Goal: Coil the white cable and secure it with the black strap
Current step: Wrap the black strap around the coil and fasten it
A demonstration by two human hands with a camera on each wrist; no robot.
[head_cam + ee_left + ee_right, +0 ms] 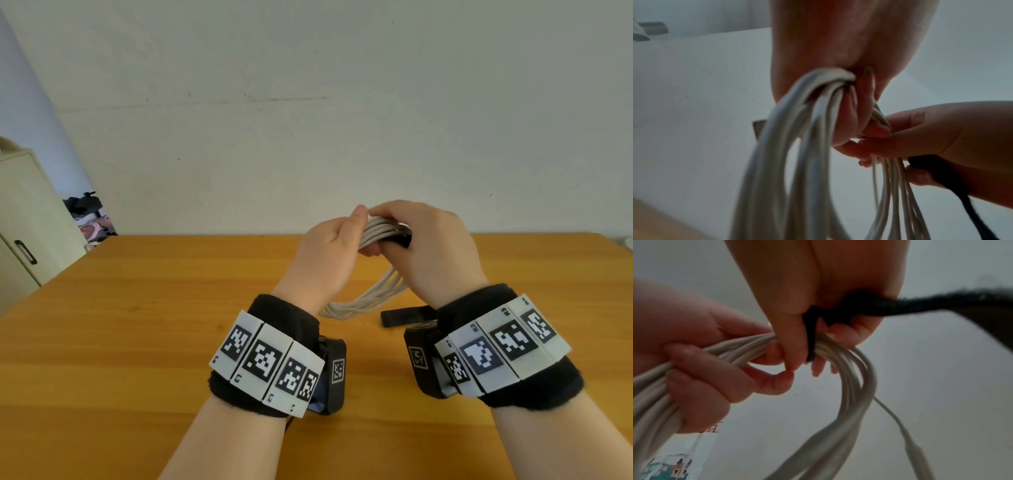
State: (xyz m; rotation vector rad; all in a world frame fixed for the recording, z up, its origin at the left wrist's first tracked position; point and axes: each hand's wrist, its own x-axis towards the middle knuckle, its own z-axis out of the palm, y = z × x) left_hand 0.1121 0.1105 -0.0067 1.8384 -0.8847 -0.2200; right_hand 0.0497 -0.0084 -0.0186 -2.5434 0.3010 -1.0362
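The right hand's fingers [840, 335] are curling round the black strap [900, 303] and pressing it against the white cable [851, 386], the strap's free end trailing off toward 3 o'clock in the right wrist view. At 9 o'clock of them, the left hand's fingers [701, 363] are gripping the gathered loops. In the head view, the left hand [329, 246] and right hand [435, 246] are holding the bundle above the bench [137, 325], its lower loops hanging down toward 6 o'clock onto the wood.
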